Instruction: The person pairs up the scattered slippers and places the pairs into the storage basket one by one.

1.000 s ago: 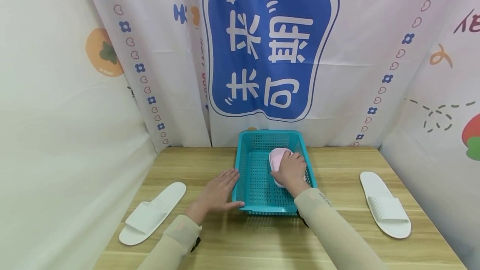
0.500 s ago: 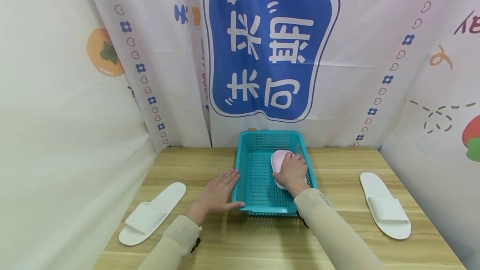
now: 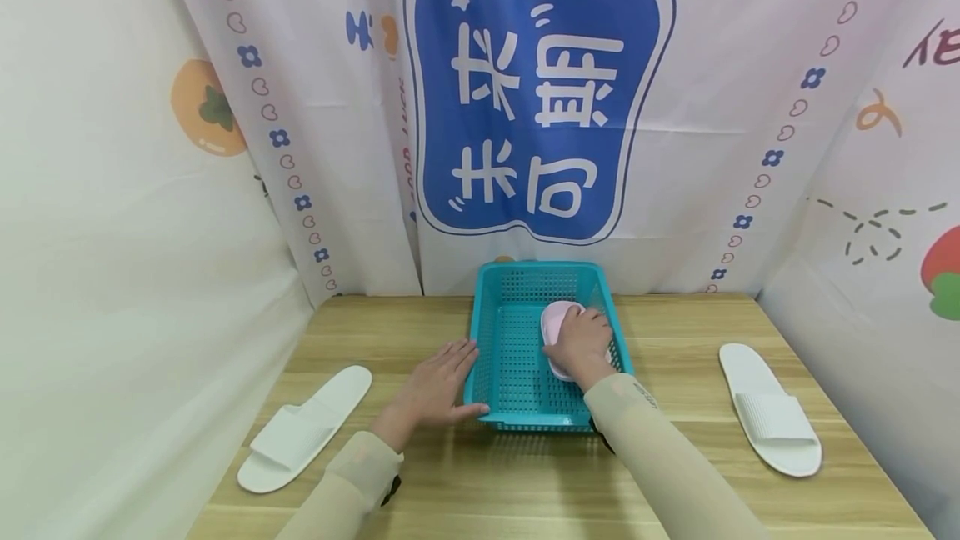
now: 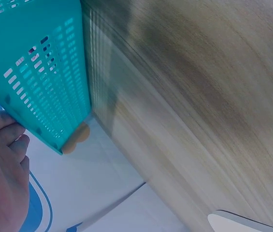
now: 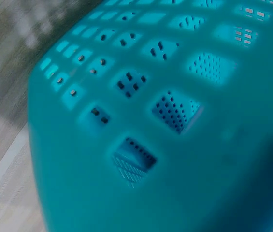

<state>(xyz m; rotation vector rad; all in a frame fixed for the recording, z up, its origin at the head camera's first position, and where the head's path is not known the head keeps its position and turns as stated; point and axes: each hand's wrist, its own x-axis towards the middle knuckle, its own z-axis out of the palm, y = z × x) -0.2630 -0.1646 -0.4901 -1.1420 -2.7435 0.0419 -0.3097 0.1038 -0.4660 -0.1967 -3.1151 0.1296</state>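
On the wooden table (image 3: pixel 525 473) before the printed curtain, a white slipper (image 3: pixel 303 430) lies far left, and the left hand (image 3: pixel 435 386) rests flat, fingers straight, against the teal basket (image 3: pixel 510 357). Little has changed since a second ago — the right hand (image 3: pixel 583 340) still grips the pink slipper (image 3: pixel 557 325) inside the basket, hiding most of it — while another white slipper (image 3: pixel 771 408) lies far right.

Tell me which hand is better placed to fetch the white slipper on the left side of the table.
Left. The left hand lies flat and free beside the basket, nearer that white slipper. The right hand is inside the basket on the pink slipper.
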